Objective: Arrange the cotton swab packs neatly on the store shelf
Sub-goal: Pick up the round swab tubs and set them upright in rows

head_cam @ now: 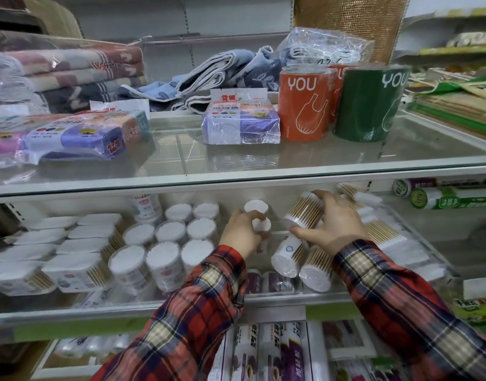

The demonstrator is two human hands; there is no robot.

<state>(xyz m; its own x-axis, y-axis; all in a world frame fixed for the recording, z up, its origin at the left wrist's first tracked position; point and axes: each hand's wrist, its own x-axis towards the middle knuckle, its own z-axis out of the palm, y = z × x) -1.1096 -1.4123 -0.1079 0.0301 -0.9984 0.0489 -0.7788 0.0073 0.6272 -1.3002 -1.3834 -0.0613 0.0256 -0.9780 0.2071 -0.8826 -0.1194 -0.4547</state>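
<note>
The glass shelf (264, 296) I am working on runs across the middle, under an upper shelf (236, 177) that carries folded towels (66, 70) at ten o'clock and an orange can (303, 103) and a green can (369, 103) at one o'clock. On my shelf, flat swab packs (57, 251) lie at nine o'clock, and round swab tubs (165, 243) stand upright in rows just right of them. My right hand (332, 226), at three o'clock, curls its fingers over a round swab pack (305, 213) lying tilted on other packs (302, 259). My left hand (240, 235), at the centre, grips a small white-capped tub (261, 224) near the rows. Both my sleeves (187, 320) are red plaid.
</note>
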